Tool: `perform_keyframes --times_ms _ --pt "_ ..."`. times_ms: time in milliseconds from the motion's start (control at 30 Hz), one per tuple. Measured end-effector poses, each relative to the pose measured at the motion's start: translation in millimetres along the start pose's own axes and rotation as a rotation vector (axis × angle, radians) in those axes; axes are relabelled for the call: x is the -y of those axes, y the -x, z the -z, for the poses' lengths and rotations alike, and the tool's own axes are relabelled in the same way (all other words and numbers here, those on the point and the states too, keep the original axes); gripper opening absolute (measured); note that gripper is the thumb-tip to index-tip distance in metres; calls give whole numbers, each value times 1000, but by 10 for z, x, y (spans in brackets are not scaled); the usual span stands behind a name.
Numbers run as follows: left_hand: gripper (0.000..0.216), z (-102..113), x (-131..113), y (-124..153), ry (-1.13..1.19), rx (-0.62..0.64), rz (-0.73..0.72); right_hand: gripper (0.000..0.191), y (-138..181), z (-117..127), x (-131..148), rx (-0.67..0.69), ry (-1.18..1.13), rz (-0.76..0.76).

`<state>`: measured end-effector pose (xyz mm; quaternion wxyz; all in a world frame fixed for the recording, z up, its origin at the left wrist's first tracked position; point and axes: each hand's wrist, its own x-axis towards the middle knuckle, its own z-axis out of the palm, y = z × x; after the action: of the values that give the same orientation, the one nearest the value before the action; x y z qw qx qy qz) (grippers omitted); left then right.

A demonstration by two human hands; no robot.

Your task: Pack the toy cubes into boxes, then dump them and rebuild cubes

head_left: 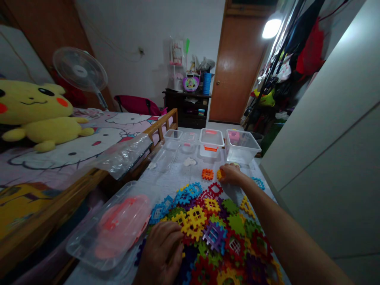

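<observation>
Yellow tile point(219, 174) at centre frame, pinched in the right hand point(230, 173), which is stretched far forward over the tabletop point(178, 174). Orange tile point(207, 173) lies alone just left of it. Heap of interlocking plastic tiles point(213, 229), many colours, fills lower centre. Left hand point(162, 251) at bottom centre, fingers curled down on the near edge of the heap; whether it grips a piece I cannot tell. Clear lid with a pink shape under it point(118, 227) at lower left, touching the heap. Row of clear plastic tubs point(242, 146) across the far end of the tabletop. Yellow plush toy point(35, 111) on the bed point(89, 146), upper left.
</observation>
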<state>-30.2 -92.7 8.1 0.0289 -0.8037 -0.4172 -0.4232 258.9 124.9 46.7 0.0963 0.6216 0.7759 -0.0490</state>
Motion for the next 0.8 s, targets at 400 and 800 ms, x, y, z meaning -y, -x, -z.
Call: perform_keyframes --times_ms 400,800 --pt "21 4 -19 7 6 16 4 61 -43 111 389 -68 -24 112" --pt "24 -12 -14 28 43 12 59 58 -79 75 468 -103 -121 116"
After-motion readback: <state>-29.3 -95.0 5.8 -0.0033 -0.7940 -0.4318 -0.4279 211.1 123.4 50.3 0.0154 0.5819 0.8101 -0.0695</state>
